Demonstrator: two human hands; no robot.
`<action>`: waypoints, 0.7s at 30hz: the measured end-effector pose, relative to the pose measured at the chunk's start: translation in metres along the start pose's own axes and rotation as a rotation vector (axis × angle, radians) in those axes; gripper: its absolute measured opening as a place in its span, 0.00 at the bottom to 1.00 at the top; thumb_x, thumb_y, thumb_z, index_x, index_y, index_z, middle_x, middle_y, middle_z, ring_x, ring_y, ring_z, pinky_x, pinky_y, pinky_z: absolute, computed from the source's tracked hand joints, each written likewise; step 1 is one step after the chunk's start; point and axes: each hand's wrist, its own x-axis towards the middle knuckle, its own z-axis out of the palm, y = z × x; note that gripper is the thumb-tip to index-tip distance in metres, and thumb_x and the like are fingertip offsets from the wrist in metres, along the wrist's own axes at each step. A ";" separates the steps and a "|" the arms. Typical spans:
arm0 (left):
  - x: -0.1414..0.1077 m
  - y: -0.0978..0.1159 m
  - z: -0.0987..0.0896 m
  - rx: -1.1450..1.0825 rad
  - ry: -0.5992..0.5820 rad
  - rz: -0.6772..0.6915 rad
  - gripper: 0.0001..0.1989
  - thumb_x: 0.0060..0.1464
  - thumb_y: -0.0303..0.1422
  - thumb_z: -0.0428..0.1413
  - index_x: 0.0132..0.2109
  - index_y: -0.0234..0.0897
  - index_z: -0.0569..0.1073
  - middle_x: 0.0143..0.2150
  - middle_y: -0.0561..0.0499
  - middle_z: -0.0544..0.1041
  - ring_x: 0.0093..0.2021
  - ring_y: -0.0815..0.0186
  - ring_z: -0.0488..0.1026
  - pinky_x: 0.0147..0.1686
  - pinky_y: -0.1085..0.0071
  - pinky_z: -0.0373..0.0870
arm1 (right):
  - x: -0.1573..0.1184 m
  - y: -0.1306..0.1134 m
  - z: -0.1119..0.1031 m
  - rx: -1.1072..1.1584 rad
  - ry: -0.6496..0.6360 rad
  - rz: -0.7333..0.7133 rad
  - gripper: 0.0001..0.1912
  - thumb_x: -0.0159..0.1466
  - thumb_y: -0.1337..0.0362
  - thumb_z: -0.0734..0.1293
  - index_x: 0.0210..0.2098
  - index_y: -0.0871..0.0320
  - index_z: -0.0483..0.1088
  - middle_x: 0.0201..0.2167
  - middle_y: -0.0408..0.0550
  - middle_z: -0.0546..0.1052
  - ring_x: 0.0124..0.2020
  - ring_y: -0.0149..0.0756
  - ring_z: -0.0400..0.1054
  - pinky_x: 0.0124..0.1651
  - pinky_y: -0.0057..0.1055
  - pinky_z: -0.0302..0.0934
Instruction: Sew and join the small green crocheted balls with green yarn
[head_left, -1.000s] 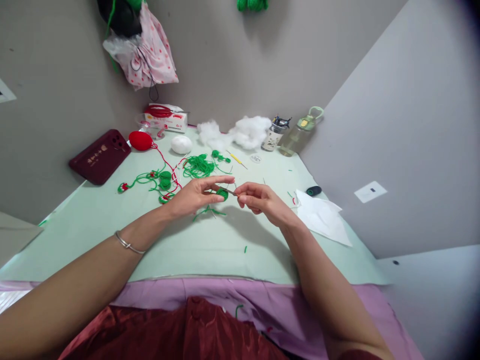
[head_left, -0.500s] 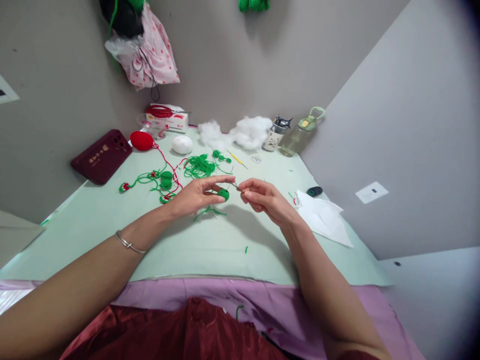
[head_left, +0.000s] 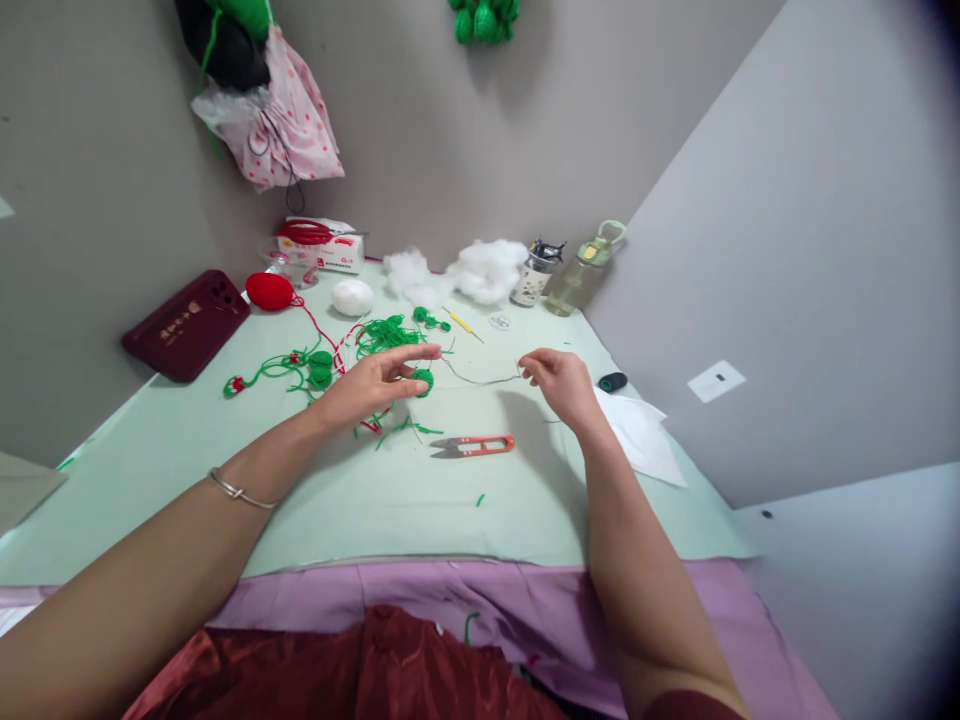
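My left hand pinches a small green crocheted ball between thumb and fingers, its index finger stretched out above. A thin dark thread runs in a slack curve from beside that ball to my right hand. The fingertips of my right hand are pressed together on the thread; whether a needle is there too is too small to tell. Below and between both hands, orange-handled thread snips lie on the pale green tabletop, blades pointing left.
Green yarn, crocheted pieces and a red ball lie to the left. White stuffing, a yellow-handled hook, a pen cup and a bottle stand behind. White sheets and a dark spool are right.
My right hand has moved away to the right from the left one, drawing the thread out between them. The orange snips now lie on the table, where none showed before.
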 end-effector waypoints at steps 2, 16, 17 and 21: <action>0.001 -0.002 -0.002 0.029 -0.024 -0.024 0.29 0.53 0.43 0.63 0.62 0.48 0.73 0.63 0.45 0.73 0.54 0.54 0.71 0.51 0.59 0.70 | 0.007 0.012 -0.002 -0.174 0.099 0.069 0.12 0.64 0.61 0.62 0.36 0.56 0.78 0.31 0.46 0.81 0.33 0.37 0.73 0.41 0.32 0.61; 0.005 -0.020 -0.009 0.389 -0.018 -0.064 0.27 0.54 0.50 0.58 0.56 0.41 0.77 0.52 0.46 0.79 0.49 0.54 0.74 0.50 0.61 0.69 | 0.035 0.023 0.042 -0.564 -0.042 0.163 0.12 0.65 0.68 0.62 0.42 0.58 0.77 0.46 0.57 0.79 0.47 0.44 0.73 0.46 0.32 0.60; 0.005 -0.020 -0.010 0.453 0.025 -0.042 0.25 0.55 0.51 0.57 0.53 0.42 0.79 0.52 0.46 0.80 0.50 0.53 0.73 0.52 0.59 0.68 | 0.036 0.022 0.041 -0.559 -0.048 0.168 0.12 0.64 0.67 0.62 0.42 0.58 0.77 0.44 0.56 0.80 0.46 0.43 0.73 0.44 0.32 0.60; 0.007 -0.019 -0.013 0.675 0.275 0.110 0.16 0.56 0.47 0.57 0.31 0.42 0.81 0.49 0.46 0.81 0.52 0.49 0.70 0.60 0.49 0.57 | 0.036 0.018 0.036 -0.542 -0.049 0.174 0.14 0.67 0.63 0.60 0.45 0.56 0.75 0.43 0.53 0.80 0.45 0.43 0.73 0.43 0.32 0.60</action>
